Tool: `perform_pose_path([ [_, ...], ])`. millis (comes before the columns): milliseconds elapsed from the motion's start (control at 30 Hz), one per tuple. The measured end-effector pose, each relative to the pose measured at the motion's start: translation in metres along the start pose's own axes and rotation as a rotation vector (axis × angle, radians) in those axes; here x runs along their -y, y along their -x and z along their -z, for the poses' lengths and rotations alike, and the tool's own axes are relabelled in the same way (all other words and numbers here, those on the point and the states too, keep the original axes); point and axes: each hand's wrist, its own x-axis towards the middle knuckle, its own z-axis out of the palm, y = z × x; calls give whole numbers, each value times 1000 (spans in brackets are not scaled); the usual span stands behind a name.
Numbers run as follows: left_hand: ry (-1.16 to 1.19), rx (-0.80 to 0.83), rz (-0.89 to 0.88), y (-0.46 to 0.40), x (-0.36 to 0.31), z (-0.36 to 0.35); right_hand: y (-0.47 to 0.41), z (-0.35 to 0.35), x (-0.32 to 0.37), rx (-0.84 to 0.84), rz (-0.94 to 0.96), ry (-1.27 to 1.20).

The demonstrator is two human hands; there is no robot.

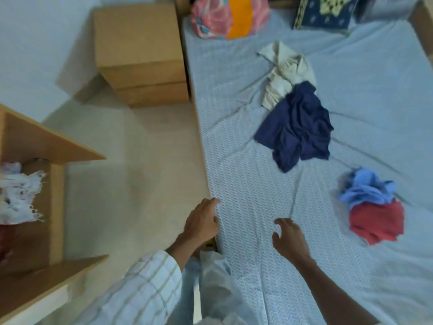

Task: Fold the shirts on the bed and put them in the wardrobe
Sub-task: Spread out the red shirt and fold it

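Bedroom with bed (246, 184) under patterned sheet. Fingers of left hand (201, 221) rest loosely at the mattress edge; right hand (289, 238) hovers, fingers apart, empty. Cream shirt (284, 71), navy shirt (297, 127), blue shirt (365, 186) and red shirt (377, 221) lie crumpled, unfolded; overlapping pairs may drag together. Wardrobe (35, 146) stands left.

A pale wall (35, 43) meets a cream floor (131, 174). A wooden nightstand (138, 55) stands just beside the bed (246, 184), which has a light patterned sheet. Wooden shelves (42, 146) sit at left. Soft, dim light.
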Motion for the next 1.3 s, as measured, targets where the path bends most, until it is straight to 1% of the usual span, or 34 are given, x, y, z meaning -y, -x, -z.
perform_pose_path([
  [133, -13, 202, -22, -33, -5, -93, -7, -51, -90, 86, -163, 39],
  [200, -12, 278, -42, -51, -8, -129, -18, -71, -122, 74, -214, 35],
  [233, -19, 338, -58, -63, -2, -166, -27, -99, -147, 75, -251, 40],
  [267, -27, 351, -71, -70, -3, -174, -35, -99, -153, 72, -242, 59],
  [333, -91, 414, -128, -94, 7, -231, -57, -140, -189, 86, -277, 100],
  [467, -340, 332, -269, -126, 19, -303, -92, -182, -230, 97, -267, 91],
  [533, -418, 262, -297, -139, 27, -337, -109, -202, -250, 62, -263, 70],
  [600, -515, 187, -336, -143, 27, -355, -122, -209, -261, 41, -293, 8],
  [733, -643, 82, -293, -142, 14, -383, -126, -214, -276, 16, -296, -103],
  [833, -671, 97, -241, -147, 9, -386, -125, -218, -278, -2, -261, -123],
  [967, -716, 136, -161, -152, -4, -385, -122, -215, -282, 1, -206, -93],
  [1000, -722, 115, -141, -152, -7, -387, -120, -215, -284, -7, -184, -77],
  [1033, -708, 104, -115, -154, -9, -387, -121, -215, -284, -6, -184, -62],
  [1133, -592, 5, -16, -136, -18, -402, -112, -213, -290, -4, -108, -46],
  [1200, -517, 14, 32, -121, -32, -415, -109, -209, -292, -8, -83, -31],
  [1233, -491, 26, 40, -114, -38, -424, -105, -210, -294, -7, -63, -13],
  [1300, -484, -5, -4, -107, -55, -438, -101, -205, -302, -40, 8, 19],
])
